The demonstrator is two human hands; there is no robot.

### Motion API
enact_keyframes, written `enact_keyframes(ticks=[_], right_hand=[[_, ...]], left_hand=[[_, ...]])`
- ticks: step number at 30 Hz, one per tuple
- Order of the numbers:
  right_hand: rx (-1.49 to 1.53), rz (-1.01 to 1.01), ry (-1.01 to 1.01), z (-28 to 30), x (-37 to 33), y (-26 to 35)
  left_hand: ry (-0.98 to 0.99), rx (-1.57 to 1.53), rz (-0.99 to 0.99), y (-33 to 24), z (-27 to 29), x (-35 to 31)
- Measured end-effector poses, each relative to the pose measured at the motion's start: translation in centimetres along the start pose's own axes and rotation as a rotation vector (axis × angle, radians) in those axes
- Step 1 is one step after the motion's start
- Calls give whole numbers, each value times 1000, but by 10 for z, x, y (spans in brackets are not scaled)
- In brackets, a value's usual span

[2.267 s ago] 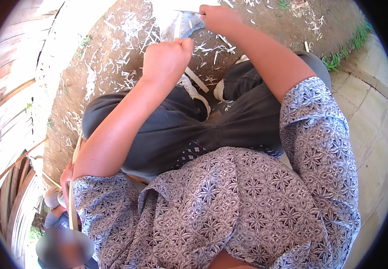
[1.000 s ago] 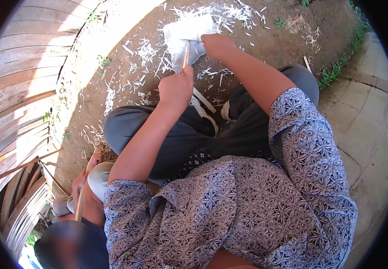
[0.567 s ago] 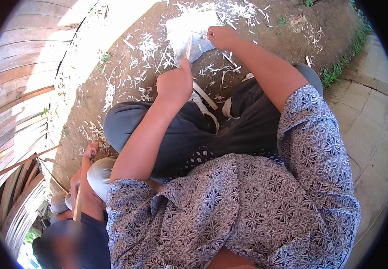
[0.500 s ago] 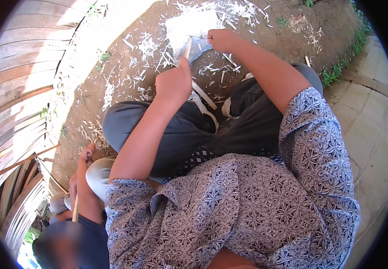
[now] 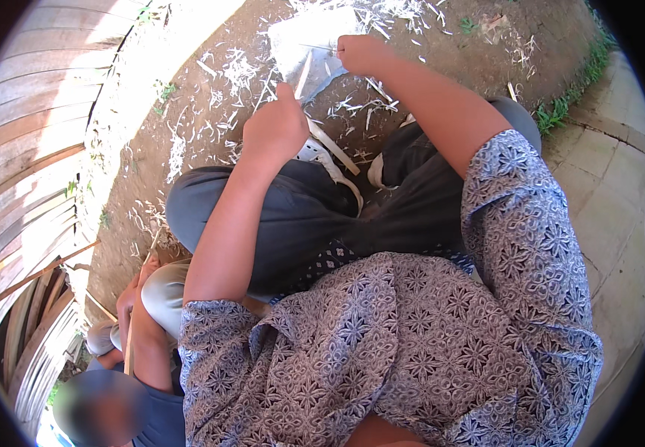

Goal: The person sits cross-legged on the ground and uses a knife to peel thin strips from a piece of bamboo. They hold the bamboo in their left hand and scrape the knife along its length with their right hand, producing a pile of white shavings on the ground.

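My left hand (image 5: pixel 276 127) is closed, thumb up, round the lower end of a pale wooden strip (image 5: pixel 303 77) that points away from me. To its right and farther off, my right hand (image 5: pixel 364 56) is a fist round a knife handle. The handle is hidden inside the fingers. A thin knife blade (image 5: pixel 320 48) sticks out leftward, just beyond the far end of the strip; whether they touch I cannot tell. Under both lies a whitish sheet (image 5: pixel 281 39) on the ground, sunlit and partly washed out.
Pale shavings (image 5: pixel 240 71) litter the brown soil around the sheet. A longer flat strip (image 5: pixel 333 146) lies by my feet. At the lower left a co-worker (image 5: pixel 155 357) sits close, holding a long strip (image 5: pixel 130 339). Stacked planks (image 5: pixel 32 112) line the left; paving (image 5: pixel 598 179) borders the right.
My left hand has moved left and slightly nearer to me with the strip. My right hand has shifted a little farther away and left. The co-worker's hands have moved nearer to their body.
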State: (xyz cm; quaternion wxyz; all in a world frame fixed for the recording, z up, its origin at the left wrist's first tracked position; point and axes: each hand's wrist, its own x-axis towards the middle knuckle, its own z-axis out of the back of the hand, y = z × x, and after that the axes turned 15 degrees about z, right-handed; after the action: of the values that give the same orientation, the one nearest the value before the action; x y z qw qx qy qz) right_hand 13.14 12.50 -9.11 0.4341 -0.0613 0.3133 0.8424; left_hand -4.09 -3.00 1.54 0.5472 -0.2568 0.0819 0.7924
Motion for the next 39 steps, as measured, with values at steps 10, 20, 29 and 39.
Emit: enact_keyframes(ticks=[10,20,29,39], right_hand=[[-129,48,-44,0,-22,25],[-122,-19,-27,5,0,18],[671,46,-157,66,-52,34],[618,-43,-203,1,-54,29]], left_hand=[[13,-4,24,1,3,0],[-43,225,-30,-9,7,-6],[-296,-78,17,17,34,18],[-166,-794,69,1,51,74]])
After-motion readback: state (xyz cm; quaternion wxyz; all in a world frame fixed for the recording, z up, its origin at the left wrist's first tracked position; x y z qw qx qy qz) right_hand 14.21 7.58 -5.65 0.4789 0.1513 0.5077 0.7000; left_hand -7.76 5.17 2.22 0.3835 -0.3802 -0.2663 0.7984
